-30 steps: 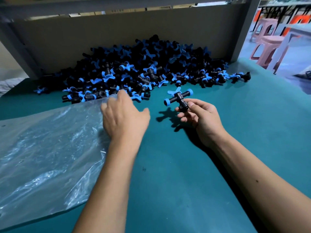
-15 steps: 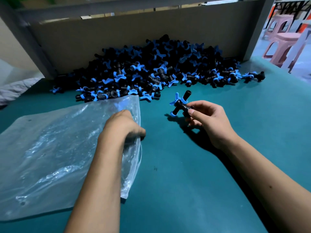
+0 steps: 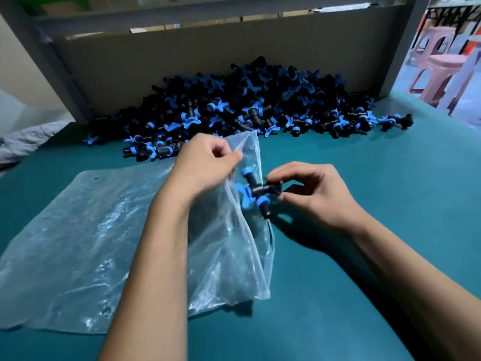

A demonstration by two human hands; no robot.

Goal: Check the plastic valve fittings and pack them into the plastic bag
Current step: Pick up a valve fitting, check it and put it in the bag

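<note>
From the head camera we see our left hand (image 3: 205,162) pinching the upper edge of the clear plastic bag (image 3: 78,238) between thumb and curled fingers, lifting that edge so the mouth stands open just right of the hand; the rest of the bag lies flat on the teal table (image 3: 364,165), spreading left of the mouth. Our right hand (image 3: 315,194) sits just right of the bag's mouth, fingers curled, thumb and fingertips gripping one end of a valve fitting (image 3: 256,191); the fitting is black with blue collars and a blue winged handle, and its far end reaches into the mouth, with the film partly in front of it. Beyond the bag, against a grey board (image 3: 208,58), lies the pile of fittings (image 3: 247,108), the nearest of them just behind the bag's lifted edge; far right of the pile stand pink stools (image 3: 440,71).
</note>
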